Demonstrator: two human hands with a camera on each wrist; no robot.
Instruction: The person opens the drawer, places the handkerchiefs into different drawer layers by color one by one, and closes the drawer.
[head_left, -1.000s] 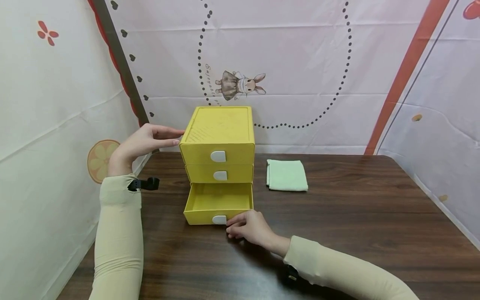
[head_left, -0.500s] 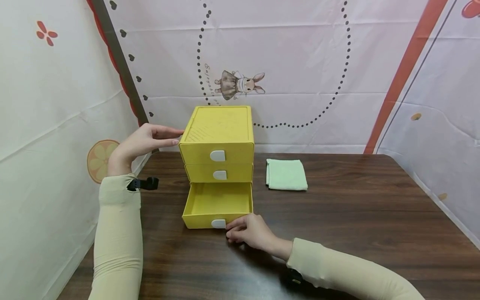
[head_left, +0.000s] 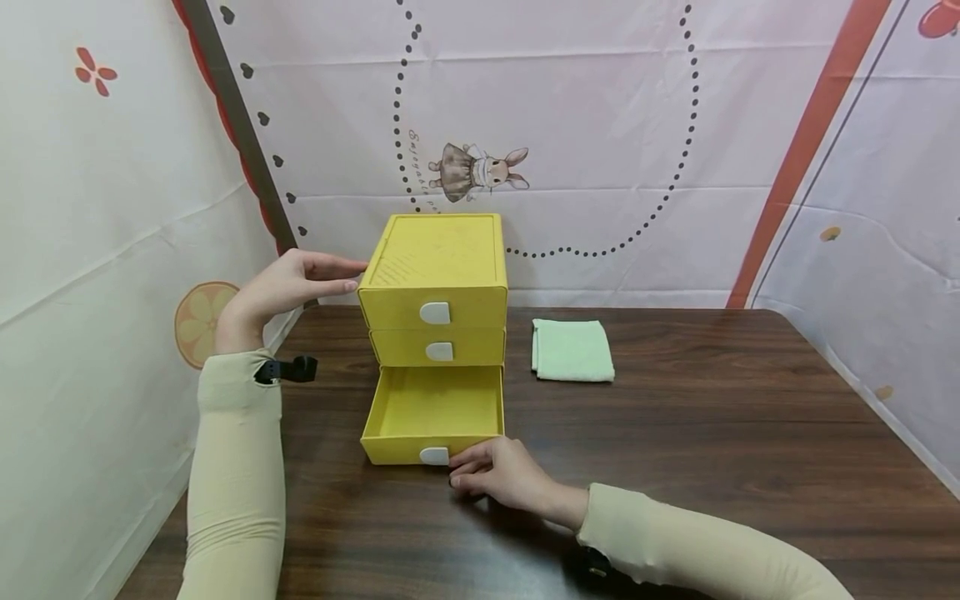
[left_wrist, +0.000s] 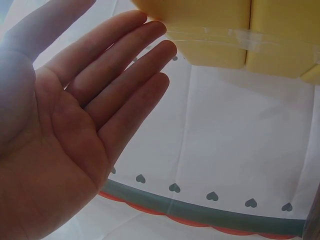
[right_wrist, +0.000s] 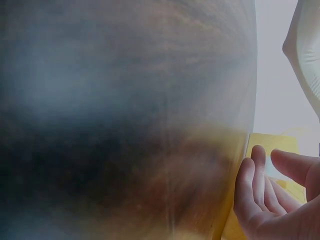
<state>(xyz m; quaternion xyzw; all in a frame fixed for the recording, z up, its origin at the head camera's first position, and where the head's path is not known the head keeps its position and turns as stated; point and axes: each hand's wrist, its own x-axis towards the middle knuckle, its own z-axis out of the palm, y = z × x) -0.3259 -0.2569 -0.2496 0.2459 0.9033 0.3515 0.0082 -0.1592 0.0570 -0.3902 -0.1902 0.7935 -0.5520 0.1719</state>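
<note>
A yellow drawer unit [head_left: 442, 250] with three drawers stands on the table. Its bottom drawer [head_left: 431, 450] is pulled out and bare inside; the upper two are closed. At the right edge of that drawer's white handle [head_left: 434, 456], my right hand [head_left: 504, 473] holds on with bent fingertips; the exact grip is hard to see. The right wrist view catches this hand [right_wrist: 275, 195] at its lower right edge. My left hand [head_left: 281, 287] touches or nearly touches the unit's upper left side. In the left wrist view its fingers [left_wrist: 125, 82] are straight, palm showing.
A folded light green cloth [head_left: 573, 351] lies on the dark wooden table [head_left: 675, 433], right of the unit. Printed fabric [head_left: 600, 125] hangs behind the table and along both sides. A dark blur fills most of the right wrist view.
The bottom drawer has slid further out toward me, and my right hand has moved with it. My left hand and the cloth have stayed in place.
</note>
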